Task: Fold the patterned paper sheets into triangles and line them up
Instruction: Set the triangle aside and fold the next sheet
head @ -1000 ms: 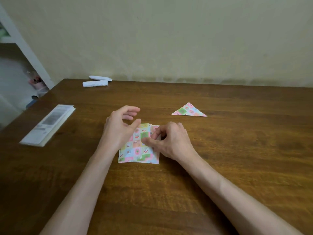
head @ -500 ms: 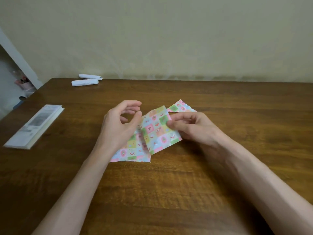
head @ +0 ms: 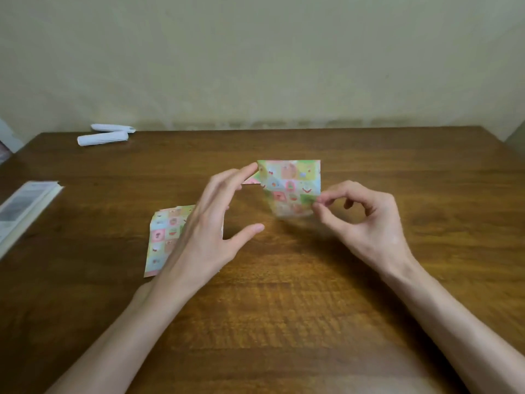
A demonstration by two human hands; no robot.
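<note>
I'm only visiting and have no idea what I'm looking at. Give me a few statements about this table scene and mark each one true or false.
1. The right hand pinches a patterned sheet by its edge and holds it up off the table. True.
2. The left hand is curled into a fist. False: its fingers are straight and spread, and it holds nothing.
3. More patterned paper lies flat on the table, partly under the left hand. True.
4. The white paper rolls lie at the near right corner of the table. False: they lie at the far left, close to the wall.
</note>
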